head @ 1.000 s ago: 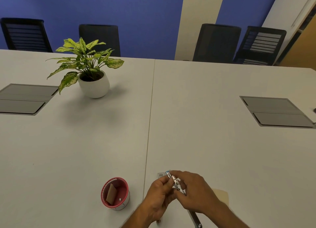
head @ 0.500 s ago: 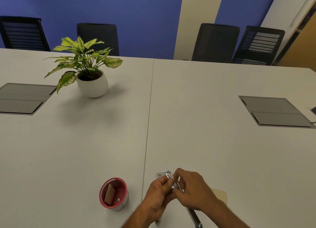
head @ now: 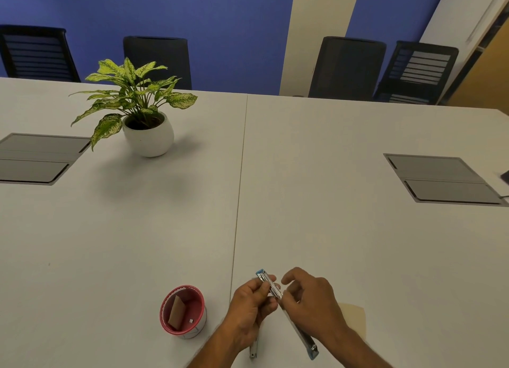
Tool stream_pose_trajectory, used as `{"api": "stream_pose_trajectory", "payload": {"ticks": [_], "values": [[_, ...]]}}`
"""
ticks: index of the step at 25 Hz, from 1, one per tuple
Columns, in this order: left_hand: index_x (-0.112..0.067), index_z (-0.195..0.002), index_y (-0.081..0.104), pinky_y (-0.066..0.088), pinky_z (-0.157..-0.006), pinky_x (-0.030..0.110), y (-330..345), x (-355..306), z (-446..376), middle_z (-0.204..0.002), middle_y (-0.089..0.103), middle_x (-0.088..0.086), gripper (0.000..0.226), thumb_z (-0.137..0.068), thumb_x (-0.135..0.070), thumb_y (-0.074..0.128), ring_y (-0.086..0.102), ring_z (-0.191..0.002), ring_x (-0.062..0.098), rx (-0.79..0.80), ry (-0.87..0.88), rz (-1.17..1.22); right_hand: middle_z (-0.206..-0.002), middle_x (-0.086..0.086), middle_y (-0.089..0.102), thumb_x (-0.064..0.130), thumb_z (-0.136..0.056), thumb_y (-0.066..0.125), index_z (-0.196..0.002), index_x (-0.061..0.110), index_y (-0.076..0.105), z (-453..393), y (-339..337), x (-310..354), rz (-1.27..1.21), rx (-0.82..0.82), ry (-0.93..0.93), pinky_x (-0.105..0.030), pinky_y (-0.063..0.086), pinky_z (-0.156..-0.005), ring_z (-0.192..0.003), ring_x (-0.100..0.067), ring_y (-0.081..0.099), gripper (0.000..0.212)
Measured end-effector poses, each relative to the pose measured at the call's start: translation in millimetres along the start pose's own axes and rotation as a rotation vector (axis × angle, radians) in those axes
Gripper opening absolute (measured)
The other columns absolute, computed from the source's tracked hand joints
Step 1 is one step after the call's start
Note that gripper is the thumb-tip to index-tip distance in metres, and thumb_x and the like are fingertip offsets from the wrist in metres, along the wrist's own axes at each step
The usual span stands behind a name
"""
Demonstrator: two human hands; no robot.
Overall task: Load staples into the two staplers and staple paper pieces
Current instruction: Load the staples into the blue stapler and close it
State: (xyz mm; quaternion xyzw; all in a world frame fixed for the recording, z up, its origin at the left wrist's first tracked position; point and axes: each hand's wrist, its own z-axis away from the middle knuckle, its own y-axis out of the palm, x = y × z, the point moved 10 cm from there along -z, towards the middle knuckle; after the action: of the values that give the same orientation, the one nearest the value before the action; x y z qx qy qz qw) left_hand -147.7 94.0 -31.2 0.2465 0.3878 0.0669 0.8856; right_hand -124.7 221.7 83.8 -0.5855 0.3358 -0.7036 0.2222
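Head view: stapler held open above the near edge of the surface.
Left hand grips the stapler's magazine with curled fingers. Right hand, closed over the magazine half a second ago, has lifted off, fingers loosely spread, holding nothing. Cream paper lies partly hidden under the right wrist. Red cup stands left of the hands, unchanged.

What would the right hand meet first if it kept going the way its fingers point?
Probably the stapler held in the left hand: the right hand points left toward it, though depth is unclear.
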Motion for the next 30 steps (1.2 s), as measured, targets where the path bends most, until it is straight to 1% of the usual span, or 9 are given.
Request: {"api": "stream_pose_trajectory", "payload": {"ticks": [6,9,13,15,18,21,24,27,30], "values": [[-0.003,-0.108,0.073,0.060,-0.059,0.023,-3.6,-3.1,-1.0,-0.091,0.075,0.014,0.022,-0.099,-0.008,0.053,0.066,-0.072,0.018,-0.018,0.012,0.039,-0.070,0.020,0.073,0.029,-0.072,0.067,-0.074,0.029,0.074,-1.0,3.2,-5.4,-0.135,0.015,0.038,-0.021,0.058,-0.069,-0.069,0.001,0.070,0.008],[-0.005,-0.108,0.073,0.060,-0.059,0.023,-6.0,-7.3,-3.1,-0.096,0.076,0.014,0.022,-0.099,-0.008,0.053,0.068,-0.073,0.018,-0.024,0.021,0.042,-0.073,0.014,0.076,0.025,-0.074,0.074,-0.072,0.030,0.077,-4.1,6.5,-10.8,-0.276,0.088,0.068,-0.016,0.055,-0.068,-0.070,-0.002,0.071,0.006],[-0.004,-0.109,0.072,0.060,-0.060,0.024,-7.0,-13.5,-4.6,-0.095,0.075,0.016,0.022,-0.099,-0.007,0.053,0.066,-0.072,0.018,-0.027,0.037,0.054,-0.081,-0.007,0.077,0.011,-0.082,0.078,-0.082,0.015,0.080,-9.9,7.1,-43.4,-0.681,0.108,0.273,-0.034,0.061,-0.067,-0.076,-0.020,0.073,0.005],[-0.004,-0.108,0.072,0.061,-0.060,0.025,-8.5,-14.6,-4.9,-0.094,0.075,0.016,0.021,-0.099,-0.007,0.053,0.067,-0.069,0.017,-0.036,0.038,0.054,-0.083,-0.010,0.077,0.010,-0.082,0.077,-0.081,0.010,0.079,-11.3,5.1,-71.3,-0.729,0.046,0.387,-0.036,0.061,-0.064,-0.075,-0.024,0.073,0.002],[-0.002,-0.109,0.070,0.061,-0.058,0.024,-9.9,-14.8,-5.3,-0.088,0.074,0.014,0.021,-0.099,-0.005,0.052,0.065,-0.061,0.013,-0.036,0.036,0.067,-0.075,-0.008,0.076,0.009,-0.080,0.078,-0.073,0.013,0.077,-9.5,1.7,-113.1,-0.471,-0.027,0.461,-0.036,0.062,-0.061,-0.067,-0.020,0.071,0.008],[-0.001,-0.110,0.069,0.060,-0.057,0.024,-11.1,-13.5,-6.2,-0.087,0.074,0.012,0.021,-0.099,-0.005,0.052,0.065,-0.059,0.012,-0.037,0.031,0.065,-0.066,-0.004,0.075,0.012,-0.077,0.079,-0.067,0.015,0.075,-4.9,16.0,-140.5,-0.222,0.033,0.500,-0.039,0.063,-0.063,-0.060,-0.017,0.069,0.010],[-0.001,-0.110,0.069,0.060,-0.057,0.023,-12.2,-12.0,-7.1,-0.086,0.075,0.011,0.021,-0.098,-0.005,0.052,0.066,-0.060,0.012,-0.041,0.026,0.064,-0.069,0.001,0.073,0.022,-0.074,0.079,-0.068,0.016,0.074,-4.1,37.5,-152.2,-0.040,0.128,0.484,-0.036,0.061,-0.070,-0.065,-0.018,0.067,0.009],[-0.001,-0.110,0.069,0.060,-0.057,0.023,-12.7,-12.0,-8.3,-0.089,0.075,0.013,0.021,-0.099,-0.005,0.052,0.066,-0.061,0.013,-0.046,0.024,0.067,-0.078,0.008,0.071,0.036,-0.073,0.078,-0.066,0.025,0.067,-5.2,49.5,-155.7,0.097,0.171,0.480,-0.025,0.052,-0.069,-0.078,-0.014,0.068,0.017],[-0.001,-0.110,0.070,0.060,-0.058,0.024,-12.2,-12.6,-9.3,-0.093,0.074,0.015,0.021,-0.099,-0.004,0.052,0.066,-0.061,0.013,-0.041,0.028,0.073,-0.080,0.011,0.068,0.038,-0.074,0.073,-0.066,0.029,0.063,-9.1,53.8,-154.8,0.180,0.182,0.450,-0.021,0.049,-0.072,-0.083,-0.011,0.066,0.016]]}}
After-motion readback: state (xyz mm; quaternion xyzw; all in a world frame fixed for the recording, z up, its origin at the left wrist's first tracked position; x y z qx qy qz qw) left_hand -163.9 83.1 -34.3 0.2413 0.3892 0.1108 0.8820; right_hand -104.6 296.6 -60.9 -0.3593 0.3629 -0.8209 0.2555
